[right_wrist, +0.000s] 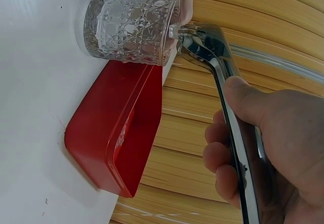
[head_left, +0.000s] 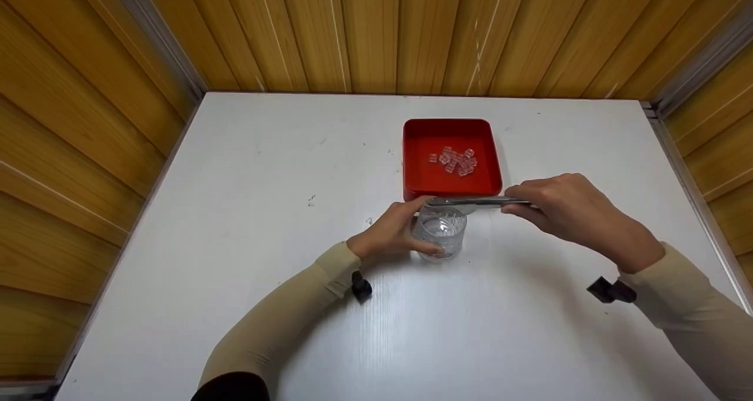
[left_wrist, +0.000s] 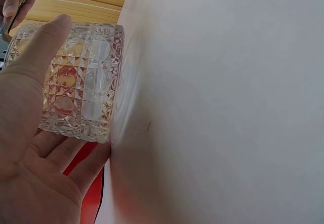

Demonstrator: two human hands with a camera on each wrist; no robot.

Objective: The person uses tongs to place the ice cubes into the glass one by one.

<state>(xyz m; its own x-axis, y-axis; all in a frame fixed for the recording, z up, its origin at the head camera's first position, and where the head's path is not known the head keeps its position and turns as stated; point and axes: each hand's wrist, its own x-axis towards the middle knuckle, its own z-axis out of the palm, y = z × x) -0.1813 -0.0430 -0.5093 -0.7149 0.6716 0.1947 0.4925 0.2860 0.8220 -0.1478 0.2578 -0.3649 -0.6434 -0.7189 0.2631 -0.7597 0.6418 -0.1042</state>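
A clear cut-glass tumbler [head_left: 452, 231] stands upright on the white table. My left hand [head_left: 389, 230] grips it from the left, thumb on the near side and fingers round the far side, as the left wrist view of the tumbler [left_wrist: 86, 82] shows. My right hand [head_left: 567, 213] holds metal tongs [head_left: 485, 201] level, their tips over the tumbler's mouth. Seen from the right wrist, the tongs [right_wrist: 228, 97] pinch a small clear cube [right_wrist: 174, 31] right at the rim. Thumb and curled fingers press the tongs' arms together.
A square red tray [head_left: 414, 180] stands just behind the tumbler, with several small clear cubes [head_left: 457, 161] inside. Wood-panelled walls [head_left: 376, 36] border the white table [head_left: 282, 171] at the back and sides.
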